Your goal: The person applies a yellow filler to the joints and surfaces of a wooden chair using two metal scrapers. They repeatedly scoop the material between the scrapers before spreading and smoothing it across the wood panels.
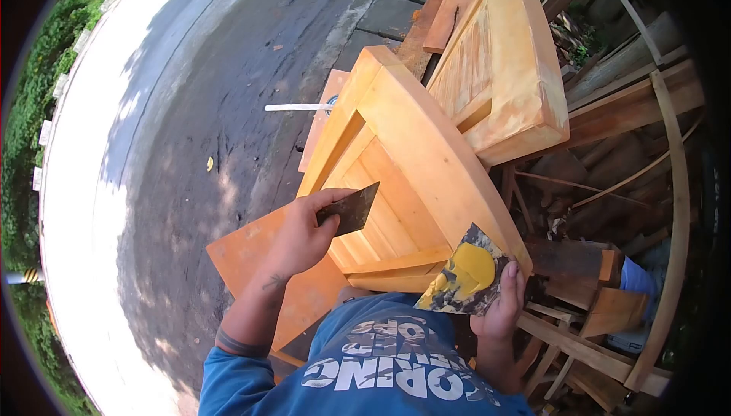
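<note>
A dark, flat scraper (353, 210) is gripped in the left hand (303, 235) over a honey-coloured, panelled wooden door (415, 134). Near the door's closest corner, a yellow-smeared, dark flat plate (478, 239) is held by the right hand (501, 303).

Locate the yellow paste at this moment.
In the head view, the yellow paste sits right of centre, on the smeared plate held in the right hand, by the lower right corner of the wooden panel.
</note>
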Demonstrator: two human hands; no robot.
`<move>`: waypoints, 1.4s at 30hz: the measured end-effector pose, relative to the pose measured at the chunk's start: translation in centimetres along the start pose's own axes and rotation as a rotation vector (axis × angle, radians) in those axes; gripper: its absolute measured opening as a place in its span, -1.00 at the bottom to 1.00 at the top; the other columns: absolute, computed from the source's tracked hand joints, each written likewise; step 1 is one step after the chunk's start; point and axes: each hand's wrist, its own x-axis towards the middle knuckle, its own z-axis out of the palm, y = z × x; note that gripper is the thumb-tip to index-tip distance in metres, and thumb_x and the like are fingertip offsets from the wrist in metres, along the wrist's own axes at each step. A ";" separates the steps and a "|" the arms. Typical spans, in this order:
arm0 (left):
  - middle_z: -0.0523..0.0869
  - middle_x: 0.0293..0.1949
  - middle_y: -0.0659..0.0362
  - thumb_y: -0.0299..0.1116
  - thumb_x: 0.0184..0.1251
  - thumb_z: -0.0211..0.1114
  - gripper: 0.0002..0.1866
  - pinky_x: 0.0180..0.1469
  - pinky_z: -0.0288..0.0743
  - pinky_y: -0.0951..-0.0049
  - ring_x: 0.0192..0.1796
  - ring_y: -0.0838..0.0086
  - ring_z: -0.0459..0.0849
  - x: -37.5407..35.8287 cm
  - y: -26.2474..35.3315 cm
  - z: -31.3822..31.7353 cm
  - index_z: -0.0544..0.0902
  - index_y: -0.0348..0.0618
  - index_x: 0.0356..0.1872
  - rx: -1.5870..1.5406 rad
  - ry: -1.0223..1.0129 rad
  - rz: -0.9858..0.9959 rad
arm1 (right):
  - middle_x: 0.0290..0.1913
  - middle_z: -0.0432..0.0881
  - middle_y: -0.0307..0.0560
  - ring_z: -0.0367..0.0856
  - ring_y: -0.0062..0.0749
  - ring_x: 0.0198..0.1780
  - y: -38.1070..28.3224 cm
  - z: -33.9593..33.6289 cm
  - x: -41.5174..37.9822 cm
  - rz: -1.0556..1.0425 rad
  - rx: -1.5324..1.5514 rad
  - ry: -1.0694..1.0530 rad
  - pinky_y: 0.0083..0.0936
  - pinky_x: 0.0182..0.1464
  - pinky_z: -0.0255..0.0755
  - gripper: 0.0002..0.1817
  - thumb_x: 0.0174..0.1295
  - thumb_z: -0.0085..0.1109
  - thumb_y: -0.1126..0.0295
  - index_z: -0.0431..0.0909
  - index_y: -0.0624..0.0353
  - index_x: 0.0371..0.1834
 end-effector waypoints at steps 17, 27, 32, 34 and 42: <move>0.51 -0.01 0.01 -0.85 0.06 0.06 -0.53 -0.04 0.51 0.40 0.05 0.27 0.57 -11.7 -11.0 5.7 0.62 -0.21 -0.03 -0.204 0.312 0.134 | 0.18 0.50 -0.06 0.50 -0.31 0.19 3.0 4.5 -1.7 0.153 0.077 -0.025 -0.33 0.24 0.37 -0.60 0.47 -0.19 0.25 0.31 0.23 0.25; 0.68 -0.34 0.11 -0.55 0.16 0.36 -0.69 -0.39 0.61 0.54 -0.42 0.54 0.67 -2.3 -10.3 -3.0 0.55 -0.26 -0.06 -0.791 0.278 -0.244 | 0.11 0.54 -0.02 0.58 -0.27 0.08 2.6 4.0 -3.4 0.180 -0.013 0.022 -0.29 0.11 0.49 -0.60 0.48 -0.21 0.23 0.30 0.24 0.23; 0.65 -0.39 0.13 -0.51 0.22 0.31 -0.82 -0.52 0.60 0.66 -0.51 0.55 0.63 5.9 -10.3 -3.2 0.54 -0.27 -0.19 -1.194 0.208 -0.320 | 0.07 0.56 -0.02 0.60 -0.28 0.02 1.9 3.1 -4.7 0.146 -0.034 0.069 -0.34 0.05 0.53 -0.60 0.47 -0.20 0.20 0.31 0.23 0.22; 0.63 -0.42 0.14 -0.48 0.24 0.31 -0.83 -0.60 0.56 0.80 -0.57 0.60 0.59 8.6 -11.1 -2.6 0.54 -0.28 -0.20 -1.308 0.101 -0.351 | 0.07 0.56 -0.03 0.60 -0.28 0.02 1.4 3.0 -5.2 0.132 -0.046 0.115 -0.35 0.05 0.53 -0.60 0.47 -0.19 0.20 0.31 0.23 0.22; 0.59 -0.52 0.15 -0.50 0.27 0.23 -0.93 -0.62 0.56 0.82 -0.57 0.62 0.59 12.5 -10.5 -1.3 0.56 -0.29 -0.31 -1.227 0.055 -0.389 | 0.05 0.58 -0.02 0.60 -0.29 0.02 0.3 1.1 -5.9 0.090 -0.066 0.164 -0.35 0.09 0.49 -0.60 0.47 -0.21 0.19 0.35 0.24 0.18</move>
